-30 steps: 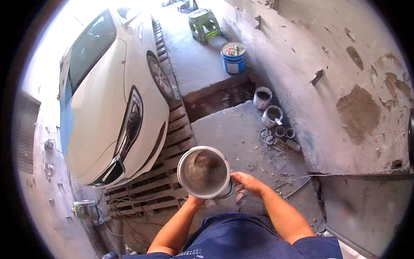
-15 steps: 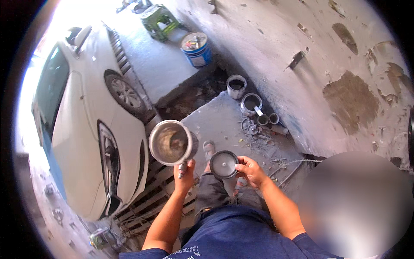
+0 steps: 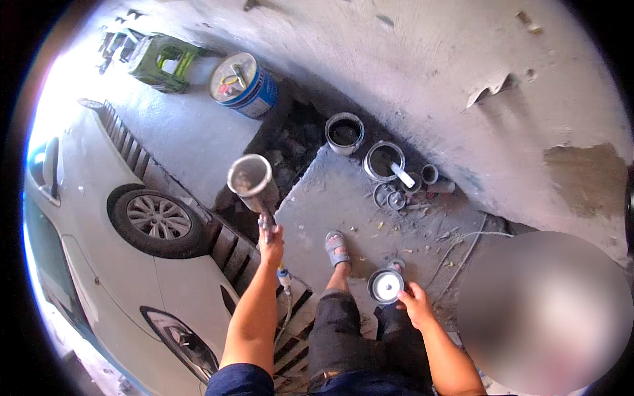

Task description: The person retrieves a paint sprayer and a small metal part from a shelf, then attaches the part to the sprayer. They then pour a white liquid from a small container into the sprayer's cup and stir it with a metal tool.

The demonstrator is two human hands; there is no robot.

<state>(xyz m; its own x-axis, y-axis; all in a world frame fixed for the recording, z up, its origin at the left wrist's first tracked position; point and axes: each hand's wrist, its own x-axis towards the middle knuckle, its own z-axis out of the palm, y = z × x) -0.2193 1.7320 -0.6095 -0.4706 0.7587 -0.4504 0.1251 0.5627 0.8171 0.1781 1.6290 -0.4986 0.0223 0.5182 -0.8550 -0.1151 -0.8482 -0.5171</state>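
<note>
My left hand is wrapped round the handle of a spray gun, held out with its wide round metal cup uppermost. The cup's top is uncovered, and dull brownish residue shows inside. A hose with a blue fitting hangs below that hand. Lower and to the right, my right hand grips the edge of a round lid with a dark rim and a pale middle. The thumb lies at its rim; the other fingers are partly hidden. The lid and the spray gun are well apart.
Along the wall stand two open paint cans, the nearer with a pale stirring stick. Loose lids and debris lie beside them. A blue bucket and green stool are farther off. A white car stands left.
My left hand has carried the spray gun forward, away from my body. My right hand has moved the lid right and lower. The view has turned, and my feet have shifted.
</note>
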